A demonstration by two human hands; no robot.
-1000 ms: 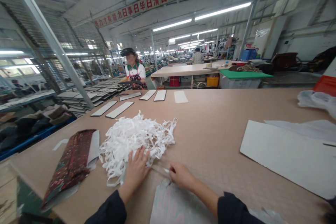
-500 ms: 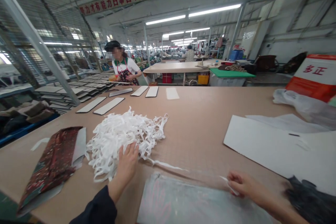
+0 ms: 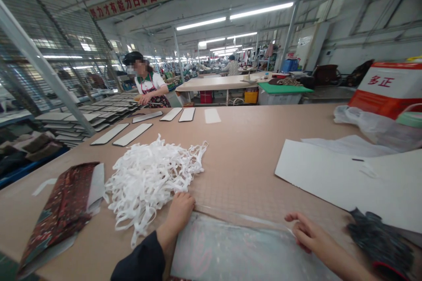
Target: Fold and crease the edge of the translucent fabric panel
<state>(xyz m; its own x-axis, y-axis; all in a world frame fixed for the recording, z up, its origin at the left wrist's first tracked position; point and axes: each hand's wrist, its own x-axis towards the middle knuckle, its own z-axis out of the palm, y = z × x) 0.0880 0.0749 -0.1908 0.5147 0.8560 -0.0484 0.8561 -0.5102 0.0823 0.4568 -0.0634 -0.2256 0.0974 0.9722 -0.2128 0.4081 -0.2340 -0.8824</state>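
Note:
A narrow white strip (image 3: 244,217) stretches between my two hands, along the far edge of a pale grey-green panel (image 3: 231,250) with faint pink markings. My left hand (image 3: 182,209) is closed on the strip's left end, at the panel's upper left corner. At the strip's right end, my right hand (image 3: 305,232) pinches it with the index finger partly extended. Just beyond my left hand lies a loose heap of white strips (image 3: 154,180). My forearms partly cover the table, and the panel's near edge runs out of view.
A dark red patterned folded piece (image 3: 62,210) lies at the left of the brown table (image 3: 244,149). White boards (image 3: 346,180), a plastic bag (image 3: 369,125) and a black bundle (image 3: 379,241) are on the right. Several pale panels (image 3: 133,135) lie farther back, near a co-worker (image 3: 150,85).
My left hand has moved from the heap rightward to the panel's corner, drawing the strip clear of the heap. My right hand stays near the panel's right side; the strip now spans both hands.

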